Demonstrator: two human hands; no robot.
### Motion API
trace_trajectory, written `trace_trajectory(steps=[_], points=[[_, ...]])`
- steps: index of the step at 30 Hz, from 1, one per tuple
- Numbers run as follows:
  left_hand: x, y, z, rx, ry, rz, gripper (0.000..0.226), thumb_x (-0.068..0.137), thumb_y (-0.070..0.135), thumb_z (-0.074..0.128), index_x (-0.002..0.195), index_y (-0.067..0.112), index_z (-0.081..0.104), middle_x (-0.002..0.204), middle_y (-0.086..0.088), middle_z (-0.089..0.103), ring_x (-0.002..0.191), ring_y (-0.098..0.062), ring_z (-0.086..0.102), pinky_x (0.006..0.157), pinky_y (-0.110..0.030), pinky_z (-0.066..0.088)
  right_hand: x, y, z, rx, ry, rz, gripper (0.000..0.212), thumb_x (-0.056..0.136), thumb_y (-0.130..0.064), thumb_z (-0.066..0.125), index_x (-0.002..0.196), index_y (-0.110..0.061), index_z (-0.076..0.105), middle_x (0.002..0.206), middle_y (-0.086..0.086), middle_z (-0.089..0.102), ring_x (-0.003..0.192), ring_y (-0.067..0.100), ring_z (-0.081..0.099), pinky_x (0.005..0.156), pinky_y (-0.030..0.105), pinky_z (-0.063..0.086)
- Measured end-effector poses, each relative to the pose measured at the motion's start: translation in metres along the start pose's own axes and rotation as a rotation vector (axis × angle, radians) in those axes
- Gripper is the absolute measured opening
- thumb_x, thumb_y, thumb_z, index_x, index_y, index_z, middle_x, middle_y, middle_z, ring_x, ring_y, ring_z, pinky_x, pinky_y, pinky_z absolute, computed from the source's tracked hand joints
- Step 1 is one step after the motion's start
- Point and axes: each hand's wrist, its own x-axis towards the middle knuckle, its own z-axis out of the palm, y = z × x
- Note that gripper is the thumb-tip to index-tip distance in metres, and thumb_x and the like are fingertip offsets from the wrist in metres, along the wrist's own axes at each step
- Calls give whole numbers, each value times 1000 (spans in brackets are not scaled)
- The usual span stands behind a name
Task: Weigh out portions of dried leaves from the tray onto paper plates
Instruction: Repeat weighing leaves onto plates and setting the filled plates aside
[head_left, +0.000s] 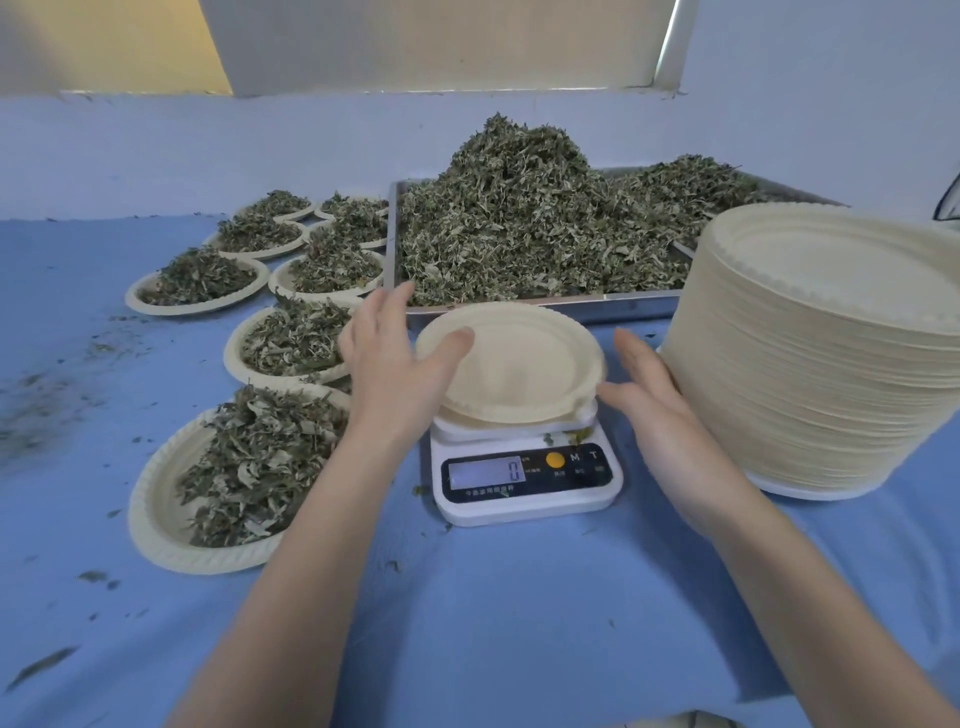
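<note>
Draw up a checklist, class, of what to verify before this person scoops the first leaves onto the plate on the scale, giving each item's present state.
1. Empty plate sits on the scale: ok.
2. Display reads 0: ok.
3. Plate level: not ok, it looks tilted.
4. Left hand off the plate: not ok, thumb on its rim.
5. Right hand free: ok, open beside it.
6. Tray holds leaves: ok.

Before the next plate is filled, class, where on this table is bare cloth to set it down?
Free: the blue cloth in front of the scale, between the forearms, and the far-left strip beyond the filled plates, though it carries crumbs. Crowded: between scale, tray and the plate stack, and among the filled plates.
</note>
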Motion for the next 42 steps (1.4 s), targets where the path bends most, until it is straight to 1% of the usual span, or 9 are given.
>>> trace_trajectory(steps=[8,14,16,19,23,26,34,37,42], points=[[68,30,1,256,-310,-1,69,85,37,62,146,24,32,154,-2,24,143,-25,17,113,-41,19,86,-70,24,-334,26,-90,54,98,-28,41,149,-17,25,155,-1,27,138,15,28,105,28,25],[132,30,10,427,-430,-52,60,90,19,52,146,15,32,139,-13,47,117,-28,52,85,-30,40,175,-87,49,-630,-136,99,24,92,-19,44,109,-8,55,100,8,58,78,22,51,55,27,34],[150,26,15,522,-482,-88,56,93,12,45,147,9,28,138,-16,47,106,-28,56,71,-28,42,208,-82,58,-742,-208,98,24,93,-16,43,103,-2,59,99,11,59,84,24,55,64,28,40],[174,17,23,550,-530,-188,42,95,6,41,137,1,42,128,-21,55,108,-34,60,82,-37,53,244,-78,69,-811,-211,92,37,94,-15,39,126,-7,55,129,12,56,101,25,55,81,26,43],[194,9,37,499,-596,-267,23,96,0,37,113,1,52,124,-26,55,102,-39,63,69,-41,58,270,-73,84,-845,-320,18,49,94,-14,35,140,-29,43,148,15,37,80,21,56,66,25,45],[202,-4,46,337,-599,-344,31,92,-8,33,120,-3,46,121,-29,53,103,-45,61,82,-54,53,277,-69,100,-932,-438,60,42,99,-17,31,138,-17,49,146,12,42,116,29,52,93,30,44],[223,3,34,406,-602,-358,36,96,0,39,131,-4,45,96,-18,64,79,-31,69,66,-38,57,271,-89,88,-1158,-522,-51,42,100,-25,36,141,-20,44,140,11,46,102,25,60,69,27,52],[216,3,42,447,-687,-363,43,95,-5,32,137,-1,40,120,-27,55,95,-37,65,73,-44,57,264,-77,92,-1188,-606,-10,46,101,-24,31,147,-18,33,149,11,35,121,28,50,91,32,46],[206,9,33,438,-670,-331,50,94,-7,30,142,5,37,140,-20,41,92,-31,62,76,-40,56,256,-83,55,-1051,-571,236,62,86,-53,56,138,-22,43,139,9,46,100,27,55,75,36,51]])
